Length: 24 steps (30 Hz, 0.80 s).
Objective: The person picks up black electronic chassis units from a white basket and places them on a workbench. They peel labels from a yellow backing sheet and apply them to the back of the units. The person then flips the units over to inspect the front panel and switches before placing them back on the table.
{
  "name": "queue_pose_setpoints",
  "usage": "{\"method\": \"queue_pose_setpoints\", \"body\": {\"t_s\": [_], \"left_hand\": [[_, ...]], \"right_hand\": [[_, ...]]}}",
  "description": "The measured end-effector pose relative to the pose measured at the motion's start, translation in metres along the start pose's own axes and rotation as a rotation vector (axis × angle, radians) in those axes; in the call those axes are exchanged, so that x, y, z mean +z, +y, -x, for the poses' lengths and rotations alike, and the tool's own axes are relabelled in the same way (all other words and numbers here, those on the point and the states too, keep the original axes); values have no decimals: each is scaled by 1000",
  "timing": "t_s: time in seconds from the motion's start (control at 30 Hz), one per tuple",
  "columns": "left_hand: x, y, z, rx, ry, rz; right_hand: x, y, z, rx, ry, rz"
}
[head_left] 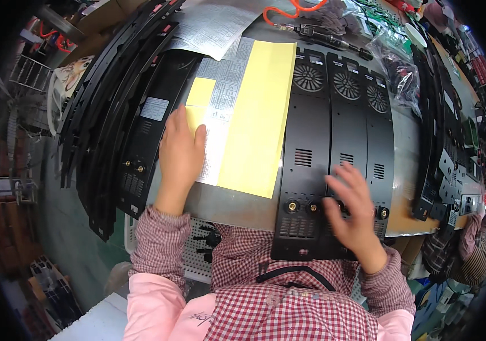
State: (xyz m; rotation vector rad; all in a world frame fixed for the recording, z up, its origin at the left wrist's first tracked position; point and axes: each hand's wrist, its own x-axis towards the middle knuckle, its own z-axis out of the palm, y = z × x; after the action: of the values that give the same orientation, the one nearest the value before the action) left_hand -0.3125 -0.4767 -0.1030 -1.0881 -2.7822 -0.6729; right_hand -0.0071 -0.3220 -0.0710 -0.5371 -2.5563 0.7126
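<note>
My left hand point(180, 150) has its fingers stretched out and the thumb apart. It lies at the left edge of a sheet of printed labels point(229, 77), beside a black panel point(160, 85) that bears a pale label point(155, 108). Part of the sheet is bare yellow backing point(260, 119). Over the lower ends of three long black panels with round fan grilles point(308, 131) is my right hand point(354, 207), its fingers spread and holding nothing visible. Whether it touches them I cannot tell. Brass fittings point(292, 206) show near the panels' near ends.
Stacked black panels point(98, 119) stand at the left. A power screwdriver point(325, 37) with an orange hose point(294, 10) lies at the back, near clear plastic bags point(399, 71). More black panels point(425, 131) are on the right. A white perforated basket point(197, 250) sits below the table edge.
</note>
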Motion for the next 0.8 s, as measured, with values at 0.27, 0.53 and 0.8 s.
{"method": "queue_pose_setpoints", "body": {"t_s": [0.27,0.53,0.8], "left_hand": [[26,-36,-70,-315,-258,740],[-106,-2,-8,164,-206,391],[-187,43,39,813,-252,58]], "right_hand": [[61,-22,-28,-50,-292,-17],[16,-36,-55,-145,9,22],[-50,-131,-102,-599,97,230]]}}
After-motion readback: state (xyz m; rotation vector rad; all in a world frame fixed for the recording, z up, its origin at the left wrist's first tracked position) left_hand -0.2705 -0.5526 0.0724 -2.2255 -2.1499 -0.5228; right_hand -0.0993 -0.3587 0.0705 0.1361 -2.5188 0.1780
